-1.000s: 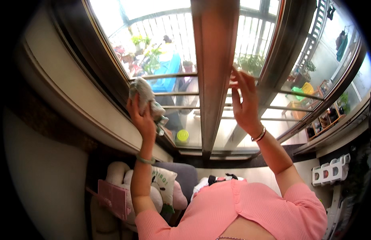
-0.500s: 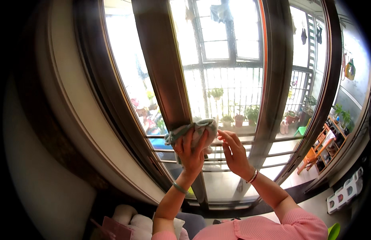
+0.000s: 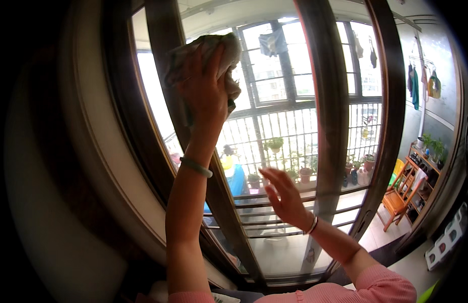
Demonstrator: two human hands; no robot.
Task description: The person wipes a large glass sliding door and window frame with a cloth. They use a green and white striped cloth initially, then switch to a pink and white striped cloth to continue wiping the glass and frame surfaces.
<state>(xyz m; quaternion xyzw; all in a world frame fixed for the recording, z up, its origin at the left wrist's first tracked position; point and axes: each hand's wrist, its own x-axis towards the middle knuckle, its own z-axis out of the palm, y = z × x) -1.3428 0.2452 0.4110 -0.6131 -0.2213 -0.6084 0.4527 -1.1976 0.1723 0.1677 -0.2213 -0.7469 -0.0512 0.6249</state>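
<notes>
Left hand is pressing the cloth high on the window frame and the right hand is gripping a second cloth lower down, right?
Not quite. In the head view the right hand is open and empty, fingers spread near the glass. The left hand does press the cloth high on the window frame.

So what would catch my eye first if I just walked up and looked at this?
Probably the raised left hand, high in the picture, pressing a crumpled grey-green cloth against the dark window frame. Lower down, the right hand is spread open against the glass, holding nothing. Through the panes, a railed balcony shows potted plants along the railing and clothes hanging at upper right.
</notes>
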